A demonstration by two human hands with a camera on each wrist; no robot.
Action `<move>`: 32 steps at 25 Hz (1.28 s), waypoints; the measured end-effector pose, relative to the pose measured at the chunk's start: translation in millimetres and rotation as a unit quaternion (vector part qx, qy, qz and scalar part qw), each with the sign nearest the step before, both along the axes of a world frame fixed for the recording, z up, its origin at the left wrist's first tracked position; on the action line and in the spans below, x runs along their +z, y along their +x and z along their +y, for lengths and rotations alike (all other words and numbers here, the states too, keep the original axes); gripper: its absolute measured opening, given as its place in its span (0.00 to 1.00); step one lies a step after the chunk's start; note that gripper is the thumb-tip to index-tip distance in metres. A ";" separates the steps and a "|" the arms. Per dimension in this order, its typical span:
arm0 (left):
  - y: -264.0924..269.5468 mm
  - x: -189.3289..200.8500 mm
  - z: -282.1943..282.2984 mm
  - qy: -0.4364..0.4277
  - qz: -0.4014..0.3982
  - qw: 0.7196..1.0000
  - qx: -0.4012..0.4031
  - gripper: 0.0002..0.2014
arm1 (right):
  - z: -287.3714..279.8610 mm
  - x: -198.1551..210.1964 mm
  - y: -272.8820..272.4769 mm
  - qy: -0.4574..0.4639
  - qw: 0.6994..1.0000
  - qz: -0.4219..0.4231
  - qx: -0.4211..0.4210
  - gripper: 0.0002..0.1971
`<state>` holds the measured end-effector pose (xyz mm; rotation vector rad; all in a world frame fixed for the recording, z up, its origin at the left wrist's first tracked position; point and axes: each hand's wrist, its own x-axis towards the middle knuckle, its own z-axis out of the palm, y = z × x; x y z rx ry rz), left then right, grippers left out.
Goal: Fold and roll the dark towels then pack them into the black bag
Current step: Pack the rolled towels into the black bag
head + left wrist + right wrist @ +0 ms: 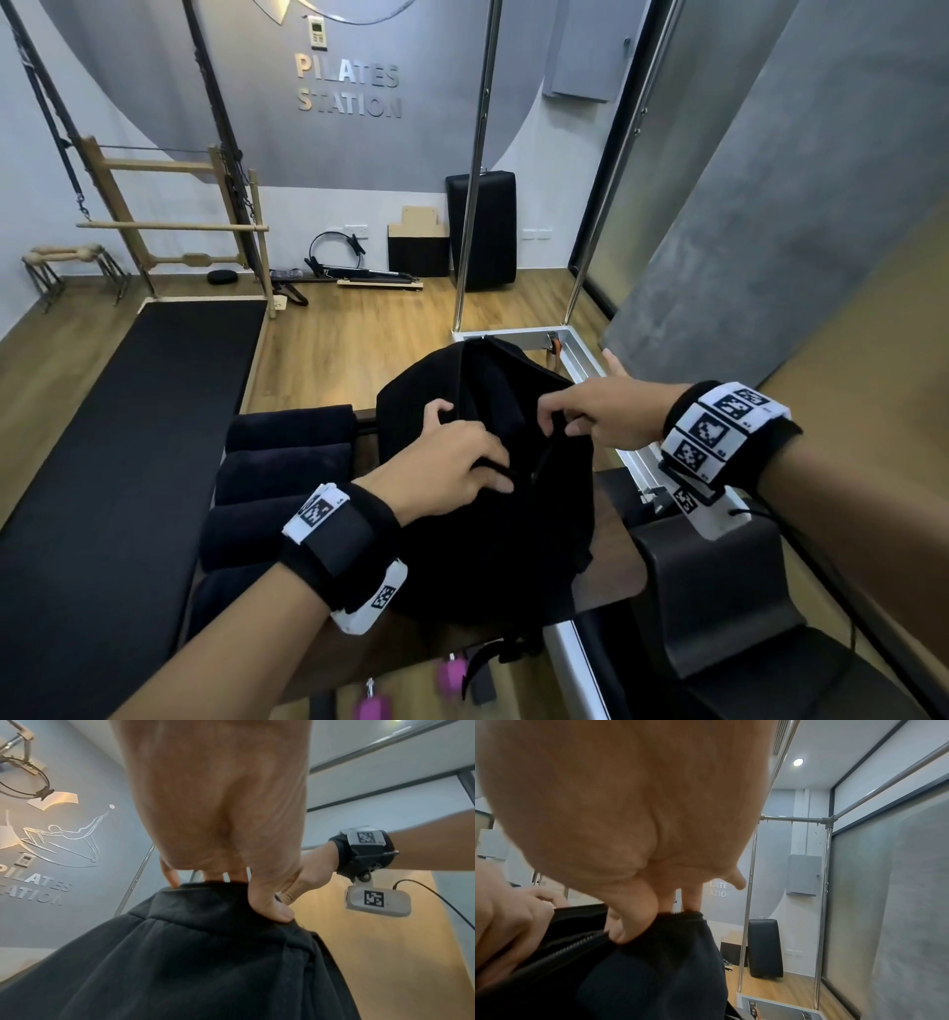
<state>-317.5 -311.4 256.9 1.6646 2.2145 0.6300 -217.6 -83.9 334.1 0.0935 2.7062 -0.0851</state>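
Black bag (477,539): stands in the lower centre of the head view on a wooden tabletop (616,570), its top opening spread between both hands.
Left hand (452,467): fingers curled over the left edge of the bag's opening, gripping the fabric; in the left wrist view the thumb (272,908) presses onto the dark hem.
Right hand (606,411): thumb and first fingers pinch the right edge of the opening beside the zipper (559,951); the little finger sticks out straight.
Dark towels (287,462): four rolled ones lie in a row just left of the bag, lower left of centre in the head view, side by side and touching.
Bag contents: dark cloth shows inside the opening; whether it is a towel cannot be told.
Pink dumbbells (411,688): at the bottom edge, below the tabletop.
Black mat (128,462): fills the left side.
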 end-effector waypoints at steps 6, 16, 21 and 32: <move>2.8 -0.1 -1.8 0.050 0.012 0.999 0.017 0.06 | -4.6 5.8 3.7 0.016 1.000 -0.014 -0.014 0.14; 3.5 -55.3 -76.6 0.362 -0.136 0.876 0.288 0.05 | -144.1 10.1 -101.6 -0.177 0.971 0.147 0.063 0.09; -5.8 -113.4 -173.9 0.225 -0.194 0.781 0.549 0.19 | -232.7 -68.4 -126.0 -0.142 0.985 0.004 0.101 0.10; 29.3 -139.5 -215.3 0.039 -0.459 0.647 0.607 0.43 | -274.5 -162.4 -107.5 -0.047 0.981 -0.130 0.133 0.39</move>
